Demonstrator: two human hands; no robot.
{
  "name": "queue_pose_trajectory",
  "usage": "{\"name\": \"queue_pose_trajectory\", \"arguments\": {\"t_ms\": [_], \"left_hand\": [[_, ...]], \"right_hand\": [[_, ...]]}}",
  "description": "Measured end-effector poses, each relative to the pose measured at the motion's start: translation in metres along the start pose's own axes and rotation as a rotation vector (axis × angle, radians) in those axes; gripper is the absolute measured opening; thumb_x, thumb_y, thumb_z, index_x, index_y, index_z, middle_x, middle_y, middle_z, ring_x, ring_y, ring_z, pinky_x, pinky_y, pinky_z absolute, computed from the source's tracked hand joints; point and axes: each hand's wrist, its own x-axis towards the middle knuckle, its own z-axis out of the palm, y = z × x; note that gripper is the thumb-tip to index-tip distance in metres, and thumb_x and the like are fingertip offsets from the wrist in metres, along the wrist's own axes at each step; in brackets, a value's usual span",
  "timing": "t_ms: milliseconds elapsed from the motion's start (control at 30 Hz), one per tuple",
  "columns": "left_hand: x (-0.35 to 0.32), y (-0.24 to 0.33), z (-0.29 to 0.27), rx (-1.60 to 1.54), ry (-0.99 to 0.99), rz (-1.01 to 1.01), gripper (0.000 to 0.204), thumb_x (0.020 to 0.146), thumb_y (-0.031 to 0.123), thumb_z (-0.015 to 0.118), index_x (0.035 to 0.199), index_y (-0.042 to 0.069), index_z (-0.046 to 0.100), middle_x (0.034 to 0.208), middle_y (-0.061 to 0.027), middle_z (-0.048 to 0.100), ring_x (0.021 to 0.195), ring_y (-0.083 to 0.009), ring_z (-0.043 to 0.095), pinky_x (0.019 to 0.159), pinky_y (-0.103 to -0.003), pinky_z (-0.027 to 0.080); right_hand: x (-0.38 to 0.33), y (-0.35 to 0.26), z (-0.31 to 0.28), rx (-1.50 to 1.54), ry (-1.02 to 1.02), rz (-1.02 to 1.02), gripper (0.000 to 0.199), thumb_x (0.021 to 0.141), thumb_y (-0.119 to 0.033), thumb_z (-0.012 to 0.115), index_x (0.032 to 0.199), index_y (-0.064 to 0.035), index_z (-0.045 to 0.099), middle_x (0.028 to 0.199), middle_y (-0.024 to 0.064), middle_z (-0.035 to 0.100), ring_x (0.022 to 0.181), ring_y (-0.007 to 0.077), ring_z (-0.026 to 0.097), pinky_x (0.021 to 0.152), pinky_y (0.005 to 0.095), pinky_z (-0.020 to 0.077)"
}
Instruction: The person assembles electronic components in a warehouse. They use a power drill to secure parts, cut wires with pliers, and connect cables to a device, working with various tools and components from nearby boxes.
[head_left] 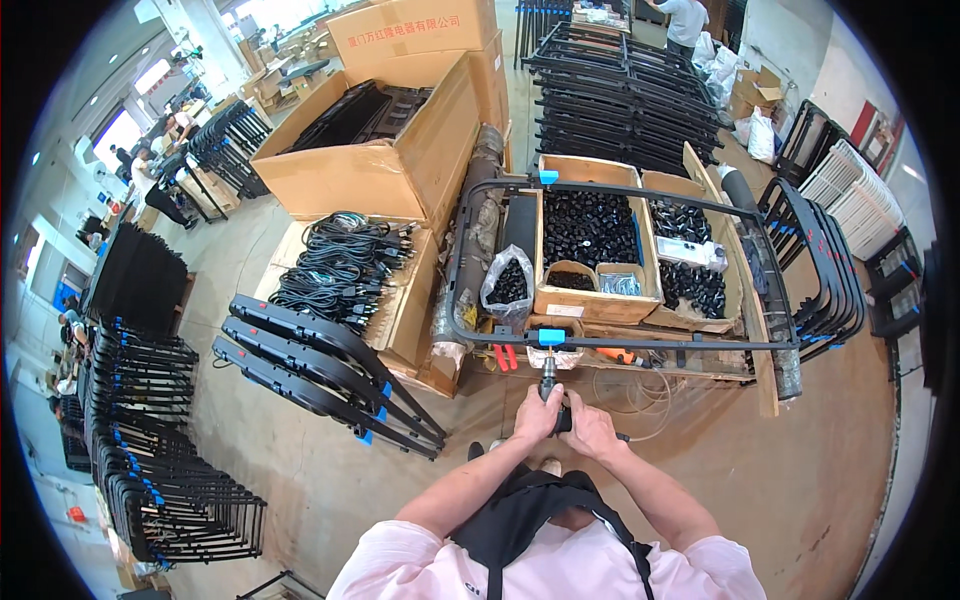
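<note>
Power screwdriver [551, 385] sits upright just below picture centre, its tip pointing to twelve o'clock into the blue clip [551, 337] on the near rail of a black tubular metal frame [640, 342]. Both hands meet on the tool: the left hand [537, 414] is wrapped around its grip from the nine o'clock side, and the right hand [592, 428] is closed on its lower end from the three o'clock side, the two touching each other. At twelve o'clock beyond the rail stands a cardboard box of small black parts [588, 240], with a clear plastic bag of black pieces [507, 285] at its nine o'clock side and a second box of black parts [690, 265] at its three o'clock. At nine o'clock from the hands, flat black frames [320, 370] lean against a low carton holding coiled black cables [345, 262]. At eleven o'clock, a large open cardboard carton [370, 160] sits farther off. At three o'clock more black tubular frames [825, 270] stand stacked on edge. A bare brown floor [780, 470] spreads around the person.
</note>
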Motion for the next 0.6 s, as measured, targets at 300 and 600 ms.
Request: {"name": "queue_pose_trajectory", "arguments": {"t_ms": [300,600], "left_hand": [[0.0,0.007,-0.004,-0.032,-0.036,0.001,0.075,0.103,0.067,0.055,0.129,-0.003,0.06,0.122,-0.0337,0.071,0.12,-0.0486,0.068,0.102,-0.053,0.052],[0.0,-0.013,0.0,-0.042,-0.051,0.032,0.074,0.103,0.068,0.056,0.125,-0.003,0.059,0.114,-0.0334,0.073,0.113,-0.0493,0.071,0.097,-0.053,0.054]], "right_hand": [[0.0,-0.004,0.002,0.023,0.018,-0.096,0.056,0.076,-0.017,0.081,0.124,0.0008,0.058,0.122,0.0218,0.061,0.119,0.0429,0.062,0.099,0.0538,0.0539],[-0.008,-0.012,0.004,0.051,0.028,-0.065,0.051,0.076,-0.016,0.081,0.12,0.0004,0.061,0.118,0.0205,0.06,0.116,0.0436,0.063,0.097,0.0545,0.0538]]}}
